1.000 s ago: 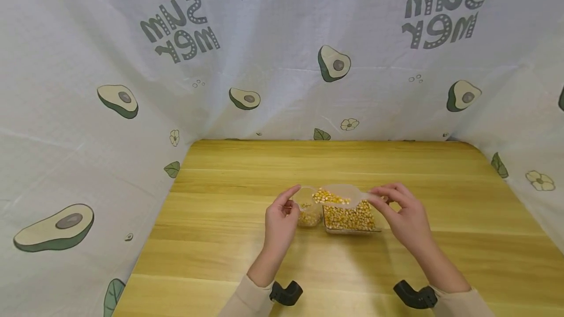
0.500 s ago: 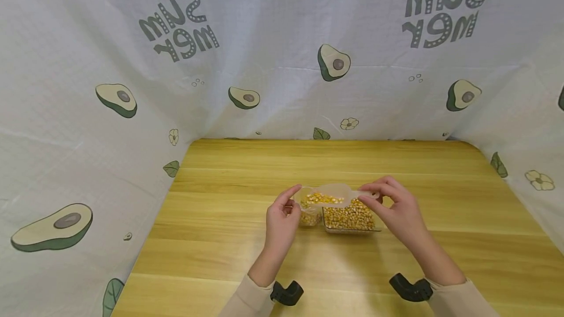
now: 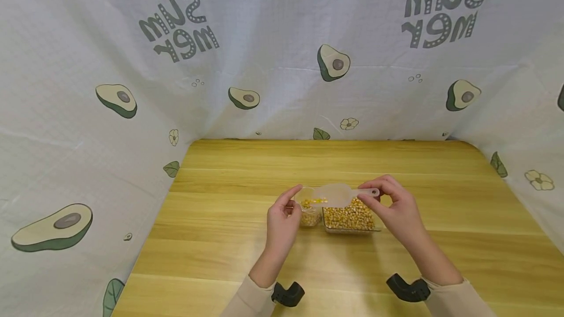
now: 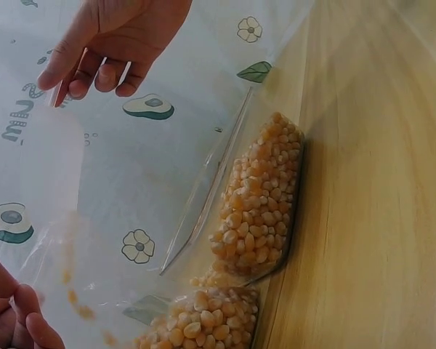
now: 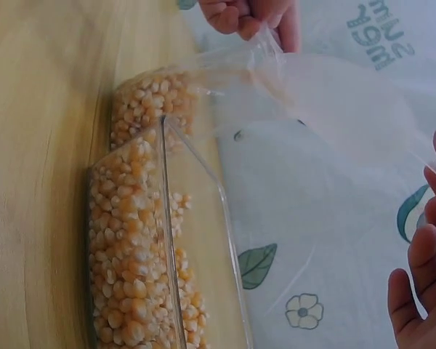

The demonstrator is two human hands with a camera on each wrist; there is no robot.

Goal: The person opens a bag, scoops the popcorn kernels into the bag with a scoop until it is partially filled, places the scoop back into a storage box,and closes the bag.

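My right hand (image 3: 394, 203) pinches the handle of a translucent white scoop (image 3: 337, 194), tilted with its mouth over a clear plastic bag (image 5: 265, 69). Corn kernels slide from the scoop's lip, and in the left wrist view several falling kernels (image 4: 74, 298) blur on their way down. My left hand (image 3: 284, 216) pinches the bag's rim between thumb and fingers, keeping its mouth spread. Inside the bag's bottom lies a heap of kernels (image 4: 203, 320), standing on the table. Right beside it a clear rectangular container (image 5: 167, 218) holds many more corn kernels (image 3: 350, 215).
The wooden table (image 3: 246, 170) extends around the bag and container. Behind and at both sides hangs a white curtain (image 3: 282, 38) printed with avocados and lettering. A black wrist mount (image 3: 288, 294) sits on the left sleeve, another black mount (image 3: 409, 288) on the right.
The scoop has moved left over the bag's mouth and tipped; most of its corn kernels have poured out. The right hand moved left with it, while the left hand stayed nearly still.
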